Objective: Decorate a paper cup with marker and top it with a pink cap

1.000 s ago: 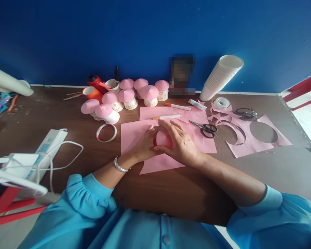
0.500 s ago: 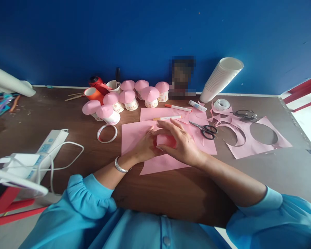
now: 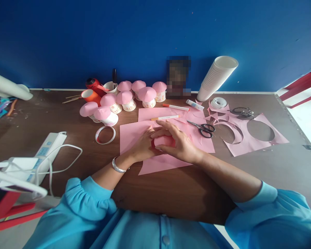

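Between my two hands is a curved pink paper piece, mostly covered by fingers, so its full shape is hidden. My left hand grips it from the left, with a silver bangle on the wrist. From the right and above, my right hand curls its fingers and thumb around it. Both hands are over pink paper sheets lying on the table. Just beyond them lie an orange-ended marker and scissors with black handles.
Several small cups with pink cone tops stand at the back left. A tape roll, a power strip and cables lie left. Right are a tall cup stack, white tape, a glue stick and cut pink scraps.
The whole view has shifted slightly. My hands keep nearly the same hold on the pink paper piece, with little visible finger movement.
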Action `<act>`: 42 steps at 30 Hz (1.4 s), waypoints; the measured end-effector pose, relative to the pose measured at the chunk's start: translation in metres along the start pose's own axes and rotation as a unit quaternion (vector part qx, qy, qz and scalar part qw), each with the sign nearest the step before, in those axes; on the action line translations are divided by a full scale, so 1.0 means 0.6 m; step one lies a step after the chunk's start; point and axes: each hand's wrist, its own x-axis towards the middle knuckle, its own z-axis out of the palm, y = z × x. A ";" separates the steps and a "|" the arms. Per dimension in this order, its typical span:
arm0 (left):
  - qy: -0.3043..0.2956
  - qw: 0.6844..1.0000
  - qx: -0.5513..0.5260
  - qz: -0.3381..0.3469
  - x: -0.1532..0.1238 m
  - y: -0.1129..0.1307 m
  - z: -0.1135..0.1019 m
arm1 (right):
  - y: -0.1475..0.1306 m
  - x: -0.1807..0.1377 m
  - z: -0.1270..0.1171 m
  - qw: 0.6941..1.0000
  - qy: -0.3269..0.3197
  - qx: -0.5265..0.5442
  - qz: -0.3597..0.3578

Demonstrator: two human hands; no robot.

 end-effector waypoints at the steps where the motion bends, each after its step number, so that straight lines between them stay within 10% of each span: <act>1: -0.010 1.000 -0.003 0.009 -0.003 -0.003 -0.004 | -0.001 -0.002 -0.004 1.000 0.008 0.007 -0.011; 5: -0.039 0.998 -0.033 0.038 -0.021 -0.016 -0.032 | -0.009 -0.018 -0.033 0.997 0.072 0.033 -0.012; 11: 0.075 0.988 -0.095 0.095 -0.007 0.007 -0.047 | -0.014 -0.057 -0.078 0.980 0.186 0.011 0.066; 29: -0.001 0.993 -0.088 0.085 0.040 0.027 0.002 | -0.006 -0.067 -0.076 0.980 0.154 -0.039 0.122; 42: 0.018 0.988 -0.019 0.150 0.038 0.009 -0.018 | -0.013 -0.102 -0.041 0.959 0.069 -0.243 -0.132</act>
